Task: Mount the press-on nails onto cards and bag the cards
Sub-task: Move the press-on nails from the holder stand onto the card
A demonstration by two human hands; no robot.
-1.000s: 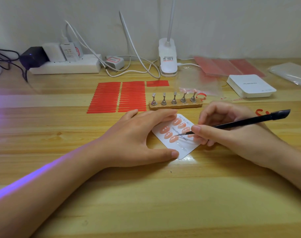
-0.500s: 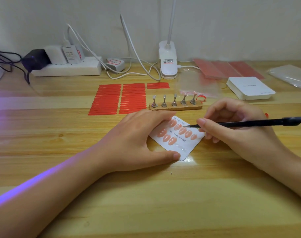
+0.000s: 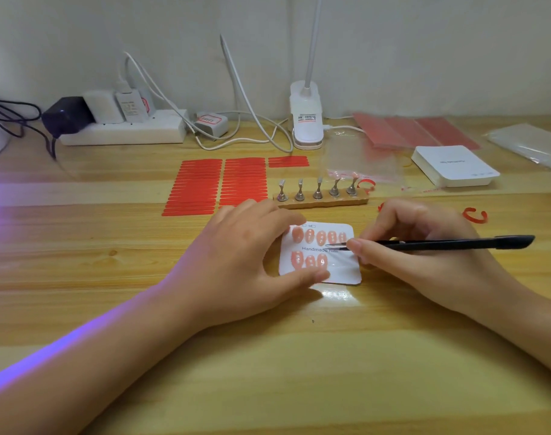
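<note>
On the wooden table (image 3: 299, 356), your left hand (image 3: 252, 262) pins the light, flexible card (image 3: 343, 271) of small, fragile nails (image 3: 308, 236) by its edges, while your right hand (image 3: 424, 262) pinches black tweezers (image 3: 440, 243) over it.

Even soft light, violet flare at left, edges bowed.

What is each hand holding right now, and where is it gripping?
The right hand pinches the black tweezers near their pointed front end. The left hand steadies the nail card at its left edge.
</note>
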